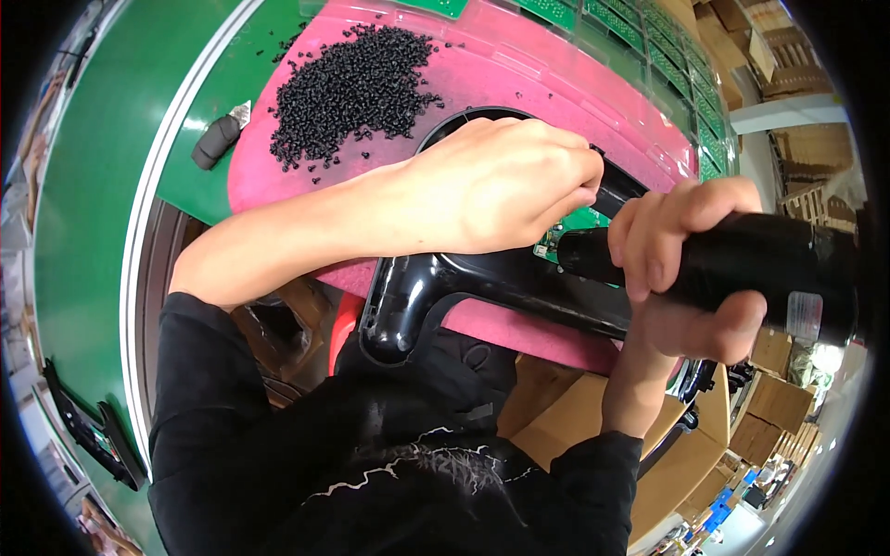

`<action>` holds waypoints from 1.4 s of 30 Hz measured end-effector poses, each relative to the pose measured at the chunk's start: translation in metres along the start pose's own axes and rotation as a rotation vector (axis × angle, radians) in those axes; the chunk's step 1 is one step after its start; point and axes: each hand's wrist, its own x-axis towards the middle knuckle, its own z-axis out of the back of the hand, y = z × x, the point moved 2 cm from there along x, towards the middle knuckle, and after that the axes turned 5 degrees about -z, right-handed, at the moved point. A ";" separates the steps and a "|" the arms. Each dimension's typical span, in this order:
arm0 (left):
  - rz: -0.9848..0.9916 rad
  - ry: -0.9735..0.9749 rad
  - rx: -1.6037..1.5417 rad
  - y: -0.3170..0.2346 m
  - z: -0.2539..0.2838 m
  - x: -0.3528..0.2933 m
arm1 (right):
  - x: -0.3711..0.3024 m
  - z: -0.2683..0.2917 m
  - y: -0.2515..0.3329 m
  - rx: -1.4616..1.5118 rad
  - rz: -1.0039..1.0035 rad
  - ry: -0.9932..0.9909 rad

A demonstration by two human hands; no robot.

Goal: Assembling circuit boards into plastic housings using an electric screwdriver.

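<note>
My right hand [681, 246] is wrapped around a thick black electric screwdriver [788, 269], which lies roughly level with its narrow end to the left. That end is over a green circuit board [584, 221] seated in a glossy black plastic housing [408, 296]. My left hand [519, 181] reaches across the housing, knuckles up and fingers curled beside the board. Whatever those fingers grip is hidden beneath them. The screwdriver's very tip is hard to make out. Under the housing's near side are my lap and the pink mat's edge.
Small black screws [357, 93] lie heaped on the pink mat [250, 181]. Clear plastic trays [519, 56] with green boards [612, 28] stand along the far side. A dark grey pouch-like object [218, 141] rests at the left. An open cardboard box [565, 422] is below right.
</note>
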 end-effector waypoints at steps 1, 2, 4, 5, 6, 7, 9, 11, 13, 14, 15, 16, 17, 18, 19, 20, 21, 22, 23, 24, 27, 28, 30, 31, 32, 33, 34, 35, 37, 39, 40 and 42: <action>-0.004 0.002 0.000 0.000 0.000 0.000 | 0.001 0.001 0.000 0.027 0.003 0.009; -0.001 0.035 0.005 0.001 -0.001 -0.001 | -0.002 -0.001 0.001 0.002 -0.001 -0.034; -0.002 0.069 0.015 0.000 0.000 -0.002 | -0.002 0.002 0.000 0.055 0.084 0.059; -0.002 0.107 0.027 0.000 0.000 -0.002 | -0.002 0.002 0.000 0.109 0.165 0.153; -0.001 0.146 0.038 0.000 0.000 -0.004 | -0.008 0.000 0.002 0.068 0.189 0.042; -0.001 0.148 0.040 0.002 0.001 -0.005 | -0.008 0.003 0.002 0.130 0.249 0.082; -0.074 0.200 0.013 0.005 0.000 -0.005 | -0.010 0.011 0.011 0.238 0.302 0.098; -0.093 0.201 -0.071 0.001 -0.003 -0.001 | -0.013 0.015 0.023 0.263 0.366 0.038; -0.110 0.198 -0.142 0.001 -0.003 0.002 | -0.015 0.022 0.029 0.255 0.376 -0.006; -0.134 0.178 -0.157 0.001 -0.003 0.002 | -0.015 0.025 0.031 0.263 0.375 0.000; -0.160 0.162 -0.176 0.001 -0.002 0.002 | -0.016 0.027 0.032 0.261 0.378 -0.011; -0.166 0.173 -0.179 0.001 -0.003 0.003 | -0.017 0.030 0.033 0.281 0.383 -0.012; -0.149 0.177 -0.176 0.001 -0.003 0.004 | -0.018 0.032 0.034 0.301 0.389 -0.013; -0.137 0.180 -0.173 0.001 -0.005 0.006 | -0.019 0.034 0.034 0.323 0.398 -0.008; -0.150 0.191 -0.176 0.000 -0.007 0.008 | -0.019 0.038 0.036 0.316 0.407 -0.020; -0.188 0.160 -0.178 -0.002 -0.009 0.010 | -0.019 0.042 0.038 0.319 0.422 0.012; -0.223 0.127 -0.182 -0.004 -0.009 0.011 | -0.020 0.044 0.040 0.323 0.435 0.046; -0.167 0.177 -0.232 -0.006 -0.006 0.012 | -0.021 0.046 0.044 0.319 0.410 0.015; -0.178 0.185 -0.236 -0.008 -0.007 0.012 | -0.022 0.048 0.045 0.313 0.388 -0.048; -0.170 0.139 -0.174 -0.010 -0.007 0.012 | -0.023 0.057 0.047 0.241 0.311 -0.023; -0.124 0.124 -0.126 -0.009 -0.005 0.011 | -0.025 0.080 0.041 0.099 0.251 0.023; -0.116 0.147 -0.102 -0.009 -0.005 0.012 | -0.027 0.088 0.035 0.113 0.274 0.035; -0.100 0.176 -0.068 -0.008 -0.006 0.012 | -0.027 0.093 0.028 0.135 0.290 0.051; -0.090 0.176 -0.067 -0.007 -0.006 0.010 | -0.027 0.094 0.025 0.147 0.277 0.017; -0.087 0.177 -0.050 -0.006 -0.006 0.008 | -0.026 0.095 0.021 0.160 0.264 -0.017; -0.100 0.186 -0.043 -0.007 -0.007 0.010 | -0.028 0.096 0.021 0.156 0.262 -0.030; -0.105 0.195 -0.052 -0.008 -0.008 0.011 | -0.029 0.097 0.022 0.149 0.273 -0.032; -0.111 0.200 -0.050 -0.009 -0.009 0.013 | -0.030 0.097 0.024 0.143 0.283 -0.034; -0.100 0.197 -0.036 -0.010 -0.008 0.011 | -0.029 0.098 0.021 0.133 0.261 -0.039; -0.118 0.196 -0.011 -0.011 -0.008 0.010 | -0.030 0.098 0.021 0.117 0.241 -0.049; -0.119 0.199 -0.012 -0.012 -0.009 0.011 | -0.031 0.097 0.023 0.120 0.240 -0.053; -0.117 0.206 -0.010 -0.012 -0.009 0.012 | -0.032 0.097 0.024 0.125 0.238 -0.056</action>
